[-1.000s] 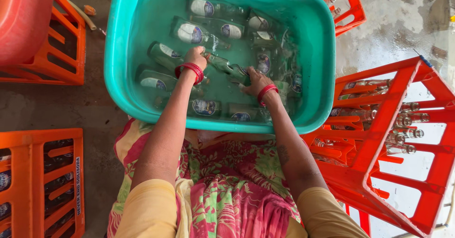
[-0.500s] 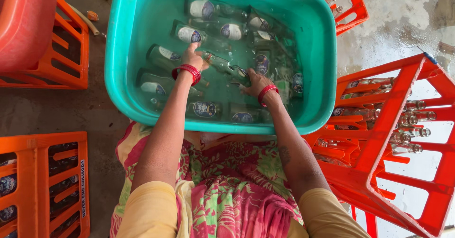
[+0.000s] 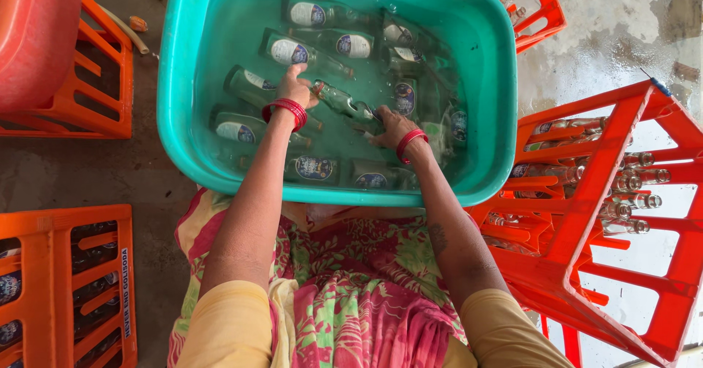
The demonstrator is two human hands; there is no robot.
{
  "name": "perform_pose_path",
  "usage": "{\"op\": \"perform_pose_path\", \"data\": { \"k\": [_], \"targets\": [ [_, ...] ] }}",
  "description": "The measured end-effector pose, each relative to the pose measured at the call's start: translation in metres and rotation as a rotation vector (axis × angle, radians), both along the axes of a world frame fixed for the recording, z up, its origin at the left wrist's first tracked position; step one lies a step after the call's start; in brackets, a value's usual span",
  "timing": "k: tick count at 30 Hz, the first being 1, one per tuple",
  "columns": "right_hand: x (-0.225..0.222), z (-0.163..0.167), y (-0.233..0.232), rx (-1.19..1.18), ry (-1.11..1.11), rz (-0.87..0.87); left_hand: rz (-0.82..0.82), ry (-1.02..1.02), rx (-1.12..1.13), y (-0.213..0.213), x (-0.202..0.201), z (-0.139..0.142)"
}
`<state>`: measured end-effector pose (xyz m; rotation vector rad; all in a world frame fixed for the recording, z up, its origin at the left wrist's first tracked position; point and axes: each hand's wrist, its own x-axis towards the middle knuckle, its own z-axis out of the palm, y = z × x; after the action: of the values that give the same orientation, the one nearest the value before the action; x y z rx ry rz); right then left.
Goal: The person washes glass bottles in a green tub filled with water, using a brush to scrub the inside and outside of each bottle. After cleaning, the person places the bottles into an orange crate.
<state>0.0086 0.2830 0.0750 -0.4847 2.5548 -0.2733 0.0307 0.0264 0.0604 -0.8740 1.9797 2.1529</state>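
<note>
- Head view, far left: an orange crate [image 3: 69, 287] with dark bottles in its slots sits at the lower left edge, and another orange crate [image 3: 102, 82] lies under a red tub [image 3: 36, 35] at the upper left. Bare wet floor [image 3: 139, 170] separates both from the basin.
- A teal basin [image 3: 505, 82] fills the middle, its near rim just above the person's lap. Green glass bottles [image 3: 300, 51] lie on their sides in water across its bottom, packed close with little free water between them.
- The left hand [image 3: 294, 86], a red bangle at the wrist, is closed around one end of a bottle [image 3: 344, 101] lying slantwise near the basin's centre.
- The right hand [image 3: 392, 126], also bangled, grips the other end of it, fingers curled round the glass.
- Right of the basin, a tilted red crate [image 3: 586, 192] holding clear bottles touches the rim; another red crate [image 3: 538, 9] sits at the upper right.
</note>
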Motion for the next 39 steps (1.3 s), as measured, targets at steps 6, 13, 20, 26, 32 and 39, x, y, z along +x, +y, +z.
{"op": "perform_pose_path", "data": {
  "k": [6, 13, 20, 26, 32, 39],
  "targets": [
    [-0.002, -0.008, 0.002, 0.025, 0.024, 0.032, -0.023, -0.067, -0.078, 0.0, 0.002, 0.002],
    [-0.001, -0.005, 0.003, 0.023, -0.007, 0.009, -0.025, -0.011, -0.098, 0.0, 0.001, 0.003],
    [-0.002, -0.008, 0.003, -0.02, 0.051, 0.046, -0.032, -0.056, -0.106, 0.0, 0.003, 0.007],
    [-0.005, -0.016, 0.007, 0.009, -0.003, 0.017, -0.025, -0.024, -0.057, 0.0, 0.002, 0.008],
    [-0.007, -0.019, 0.008, -0.031, -0.003, 0.007, -0.039, -0.035, -0.135, 0.0, 0.001, 0.001],
    [-0.006, -0.019, 0.009, 0.017, -0.018, 0.006, -0.041, -0.024, -0.112, -0.001, 0.0, -0.004]
  ]
}}
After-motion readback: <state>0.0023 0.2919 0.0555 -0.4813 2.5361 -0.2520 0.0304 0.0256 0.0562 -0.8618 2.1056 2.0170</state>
